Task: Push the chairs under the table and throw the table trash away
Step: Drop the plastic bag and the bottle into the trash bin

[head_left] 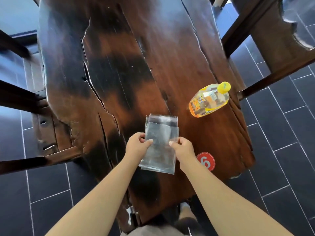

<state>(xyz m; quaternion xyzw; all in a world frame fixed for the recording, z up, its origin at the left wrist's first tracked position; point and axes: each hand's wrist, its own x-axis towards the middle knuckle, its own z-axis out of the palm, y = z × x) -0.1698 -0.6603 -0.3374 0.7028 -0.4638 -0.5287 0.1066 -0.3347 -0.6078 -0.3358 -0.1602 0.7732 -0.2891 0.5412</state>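
A stack of clear plastic bags (161,133) hovers just over the near end of the dark wooden table (119,65). My left hand (137,144) pinches the stack's left edge, thumb on top. My right hand (183,148) pinches its right edge the same way. An empty clear bottle (208,101) with a yellow cap and orange label lies on its side near the table's right edge. Dark wooden chairs stand on both sides: one at the left (18,97), one at the right (272,48).
A round red sticker with a white number (207,161) sits on the table by my right wrist. The floor (281,150) is dark tile with pale grout. A chair rail (39,160) juts toward the table's near left corner.
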